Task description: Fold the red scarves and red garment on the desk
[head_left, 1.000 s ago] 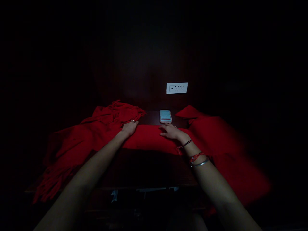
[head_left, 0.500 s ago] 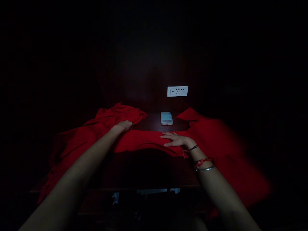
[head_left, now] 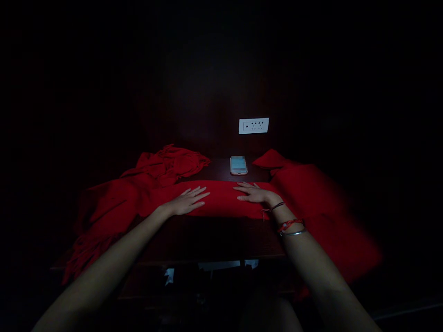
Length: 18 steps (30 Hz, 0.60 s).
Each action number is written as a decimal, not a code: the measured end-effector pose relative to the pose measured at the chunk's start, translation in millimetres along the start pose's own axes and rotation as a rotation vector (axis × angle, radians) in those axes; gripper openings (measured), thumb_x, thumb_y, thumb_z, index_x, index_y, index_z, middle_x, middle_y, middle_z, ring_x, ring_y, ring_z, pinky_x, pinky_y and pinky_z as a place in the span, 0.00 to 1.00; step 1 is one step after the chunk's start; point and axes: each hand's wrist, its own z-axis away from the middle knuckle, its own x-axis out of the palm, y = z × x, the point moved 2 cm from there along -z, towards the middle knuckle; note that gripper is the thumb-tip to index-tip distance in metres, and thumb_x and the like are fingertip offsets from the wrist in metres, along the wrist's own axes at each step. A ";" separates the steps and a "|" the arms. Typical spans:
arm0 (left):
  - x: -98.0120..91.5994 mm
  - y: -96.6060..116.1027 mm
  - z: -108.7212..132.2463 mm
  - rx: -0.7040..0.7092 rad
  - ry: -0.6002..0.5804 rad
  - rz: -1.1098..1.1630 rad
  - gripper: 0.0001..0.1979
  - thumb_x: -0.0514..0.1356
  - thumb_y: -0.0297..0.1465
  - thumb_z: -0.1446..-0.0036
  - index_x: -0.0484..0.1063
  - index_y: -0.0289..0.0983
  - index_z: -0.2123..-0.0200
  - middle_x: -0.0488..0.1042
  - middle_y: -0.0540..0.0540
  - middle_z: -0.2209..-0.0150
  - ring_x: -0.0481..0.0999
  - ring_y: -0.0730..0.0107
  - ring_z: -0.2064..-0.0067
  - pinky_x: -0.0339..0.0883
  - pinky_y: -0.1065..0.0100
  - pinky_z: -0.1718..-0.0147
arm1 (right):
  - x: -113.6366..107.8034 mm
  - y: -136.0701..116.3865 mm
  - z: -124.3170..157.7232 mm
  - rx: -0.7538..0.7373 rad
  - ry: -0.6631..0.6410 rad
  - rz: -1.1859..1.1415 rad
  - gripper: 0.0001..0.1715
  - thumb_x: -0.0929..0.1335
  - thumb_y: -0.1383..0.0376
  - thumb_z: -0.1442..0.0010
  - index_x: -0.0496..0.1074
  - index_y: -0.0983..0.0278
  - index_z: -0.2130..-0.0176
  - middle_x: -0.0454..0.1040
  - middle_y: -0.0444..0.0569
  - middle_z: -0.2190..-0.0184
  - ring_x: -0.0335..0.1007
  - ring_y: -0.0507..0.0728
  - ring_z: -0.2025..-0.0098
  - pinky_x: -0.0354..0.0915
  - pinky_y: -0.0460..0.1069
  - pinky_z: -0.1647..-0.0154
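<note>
A long red fringed scarf (head_left: pixel 221 199) lies across a dark wooden table (head_left: pixel 207 237), bunched at the back left and draped off both sides. My left hand (head_left: pixel 187 201) rests flat on its folded middle band, fingers stretched out and open. My right hand (head_left: pixel 254 193) lies flat on the same band a little to the right, fingers spread, with bracelets on that wrist. Neither hand holds anything.
A phone (head_left: pixel 238 165) with a lit screen lies on the table just behind the scarf. A white wall socket plate (head_left: pixel 254 125) sits on the dark wall above it. Pale scraps (head_left: pixel 216 265) show under the table's front edge. The surroundings are very dark.
My left hand has left the bunched cloth at the back left and now lies flat on the scarf's middle band. My right hand stayed flat on the band, shifting slightly.
</note>
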 end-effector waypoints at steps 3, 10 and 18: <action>11.9 -11.6 13.0 -0.017 -0.091 0.037 0.25 0.38 0.44 0.43 0.41 0.45 0.43 0.38 0.50 0.41 0.38 0.66 0.41 0.35 0.60 0.47 | 4.7 -2.6 5.5 0.017 0.012 0.040 0.33 0.54 0.47 0.47 0.46 0.54 0.44 0.39 0.46 0.41 0.29 0.58 0.41 0.28 0.61 0.46; -5.8 -10.4 15.3 -0.035 -0.139 0.062 0.27 0.42 0.47 0.46 0.47 0.44 0.44 0.43 0.47 0.41 0.44 0.64 0.42 0.40 0.61 0.47 | 13.1 -9.9 14.4 -0.008 0.143 0.156 0.32 0.48 0.47 0.45 0.45 0.54 0.44 0.41 0.45 0.41 0.32 0.57 0.41 0.31 0.61 0.45; -7.7 54.9 -51.3 -0.047 0.104 0.039 0.26 0.38 0.45 0.44 0.51 0.40 0.46 0.46 0.44 0.42 0.47 0.63 0.43 0.43 0.61 0.48 | 8.9 -22.0 28.6 0.065 0.172 0.178 0.35 0.47 0.45 0.46 0.41 0.53 0.43 0.37 0.44 0.41 0.26 0.61 0.41 0.29 0.65 0.47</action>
